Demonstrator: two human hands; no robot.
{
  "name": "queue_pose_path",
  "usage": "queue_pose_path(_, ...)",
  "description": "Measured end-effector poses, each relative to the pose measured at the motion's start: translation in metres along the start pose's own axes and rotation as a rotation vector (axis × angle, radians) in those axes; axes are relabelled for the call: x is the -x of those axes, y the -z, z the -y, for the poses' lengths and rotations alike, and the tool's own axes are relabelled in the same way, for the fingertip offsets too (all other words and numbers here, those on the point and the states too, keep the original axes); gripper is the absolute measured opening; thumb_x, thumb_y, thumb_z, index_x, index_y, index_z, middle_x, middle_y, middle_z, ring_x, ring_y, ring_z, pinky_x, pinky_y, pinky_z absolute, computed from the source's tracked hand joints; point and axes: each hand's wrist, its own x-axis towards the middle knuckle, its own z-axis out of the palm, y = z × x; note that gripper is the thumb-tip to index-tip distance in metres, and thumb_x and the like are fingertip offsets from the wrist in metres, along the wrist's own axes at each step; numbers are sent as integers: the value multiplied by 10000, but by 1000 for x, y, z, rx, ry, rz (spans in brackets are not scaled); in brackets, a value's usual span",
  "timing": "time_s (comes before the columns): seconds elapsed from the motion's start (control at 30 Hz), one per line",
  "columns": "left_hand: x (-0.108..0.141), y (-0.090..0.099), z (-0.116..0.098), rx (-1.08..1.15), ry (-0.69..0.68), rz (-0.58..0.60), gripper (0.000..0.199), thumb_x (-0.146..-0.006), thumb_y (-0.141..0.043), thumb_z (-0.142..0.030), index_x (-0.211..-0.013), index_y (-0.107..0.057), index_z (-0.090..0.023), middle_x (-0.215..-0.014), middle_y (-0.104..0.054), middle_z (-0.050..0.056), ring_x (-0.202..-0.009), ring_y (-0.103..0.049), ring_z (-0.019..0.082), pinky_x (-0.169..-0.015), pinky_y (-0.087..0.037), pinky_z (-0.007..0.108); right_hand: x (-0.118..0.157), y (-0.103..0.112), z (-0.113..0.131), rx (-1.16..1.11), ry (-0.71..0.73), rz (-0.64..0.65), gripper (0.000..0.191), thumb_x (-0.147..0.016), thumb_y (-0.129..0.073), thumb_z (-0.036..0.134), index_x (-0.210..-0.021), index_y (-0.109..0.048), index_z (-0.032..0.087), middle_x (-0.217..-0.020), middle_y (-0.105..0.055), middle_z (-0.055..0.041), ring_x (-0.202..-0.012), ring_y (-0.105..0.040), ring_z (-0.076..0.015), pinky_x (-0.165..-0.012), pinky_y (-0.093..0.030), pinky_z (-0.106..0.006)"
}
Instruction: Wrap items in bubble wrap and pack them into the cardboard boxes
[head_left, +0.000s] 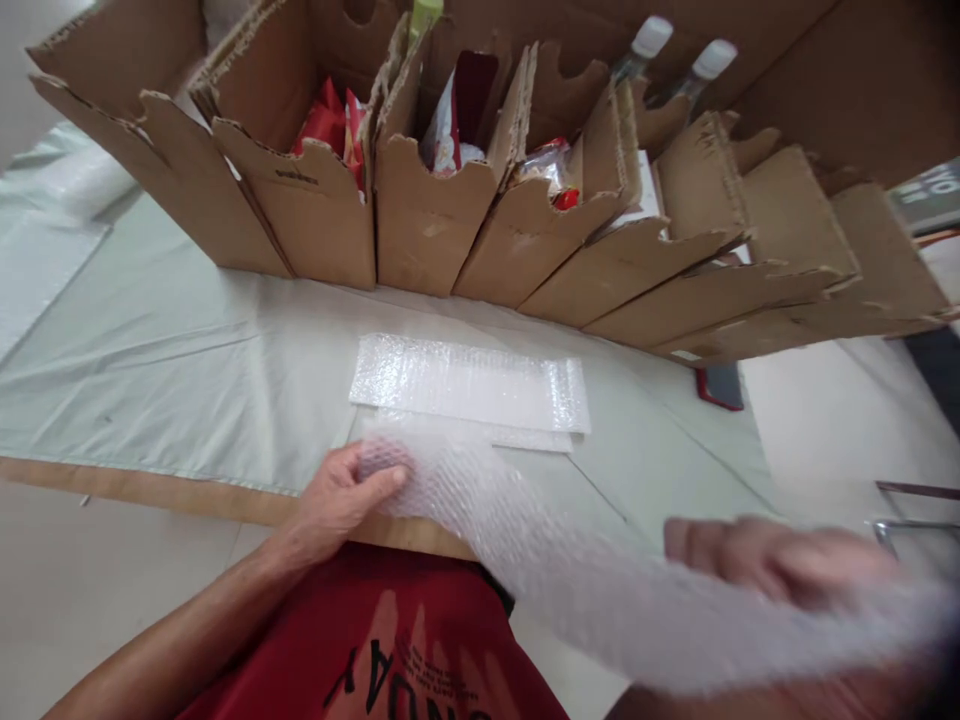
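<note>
While a long strip of bubble wrap point(540, 565) slants from the near edge of the table point(187, 380) toward four o'clock, the left hand point(337, 500), at eight o'clock, pinches one end; the right hand point(787, 560), blurred at four o'clock, is beside it, its grip impossible to tell. Spreading the strip seems the step in hand; the next move likely calls for a steady left pinch. Flat wrap pieces point(480, 385) lie centrally, cardboard boxes point(435, 230) toward twelve o'clock.

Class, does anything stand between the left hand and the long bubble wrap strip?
Nothing visible does: the left hand grips one end of the bubble wrap strip directly.
</note>
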Motion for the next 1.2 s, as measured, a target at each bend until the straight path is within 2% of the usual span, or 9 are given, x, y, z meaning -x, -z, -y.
queue_pose_path(0.13,-13,26,-34,-362,-197,-269,311,-803,-751,-469,-925,-743,-183,-864,-745,40,-775,-657,198,-709,-527,304,-24,-42,-13,42,-31,-183,255,-717,-823,447,-736,-710,220,-694,-619,13,-670,-573,-166,-644,-470,-320)
queue_pose_path(0.3,-36,33,-46,-1019,-217,-379,483,-878,-635,-413,-1309,-629,-195,-681,-605,-21,-662,-589,202,-661,-464,313,-49,-55,-74,566,52,-61,362,-799,-650,521,-879,-728,176,-795,-685,-46,-713,-576,-211,-745,-491,-382)
queue_pose_path(0.43,-40,36,-40,-1267,-292,-534,706,-909,-627,-452,-1514,-420,-153,-1026,-685,104,-866,-665,280,-746,-524,386,-43,-47,-90,762,146,-149,601,-837,-618,547,-1242,-659,105,-1133,-695,-184,-848,-623,-284,-919,-469,-536)
queue_pose_path(0.53,-35,28,-37,-1312,-577,-602,674,-935,-610,-467,-1502,-426,-152,-1361,-575,213,-1191,-606,374,-964,-516,505,-39,-46,-76,798,329,-195,575,-931,-586,529,-1349,-599,134,-1329,-625,-225,-1073,-636,-347,-1006,-433,-580)
queue_pose_path(0.67,-45,-11,-22,-1367,-915,-305,577,-946,-603,-338,-1487,-462,-198,-1628,-329,222,-1494,-331,430,-1163,-339,605,-39,-66,-72,793,550,28,496,-990,-549,467,-1411,-558,205,-1485,-532,-204,-1319,-546,-371,-1045,-439,-554)
queue_pose_path(0.77,-64,-37,-6,-1481,-862,47,642,-901,-668,-390,-1498,-477,-254,-1644,-369,173,-1535,-271,435,-1211,-185,692,-43,-79,-93,855,560,237,495,-1017,-482,458,-1455,-533,233,-1524,-514,-183,-1356,-533,-378,-1014,-476,-564)
queue_pose_path(0.87,-75,-42,4,-1517,-729,196,695,-923,-640,-472,-1551,-418,-275,-1669,-340,147,-1560,-234,412,-1229,-108,700,-55,-72,-108,831,526,339,474,-1016,-489,454,-1436,-570,250,-1476,-580,-150,-1334,-568,-361,-995,-508,-559)
queue_pose_path(1.03,-76,-33,7,-1452,-717,229,739,-952,-574,-543,-1603,-327,-294,-1702,-251,126,-1582,-167,400,-1241,-61,694,-112,-58,-27,641,582,251,375,-971,-578,483,-1256,-704,275,-1370,-667,-92,-1223,-637,-329,-1022,-489,-569)
queue_pose_path(1.2,-85,-31,20,-1456,-853,181,733,-936,-561,-587,-1577,-390,-276,-1666,-338,148,-1542,-269,441,-1213,-79,725,-205,-123,112,578,839,381,199,-934,-633,347,-1060,-780,299,-1211,-744,-40,-1218,-621,-319,-1111,-388,-532)
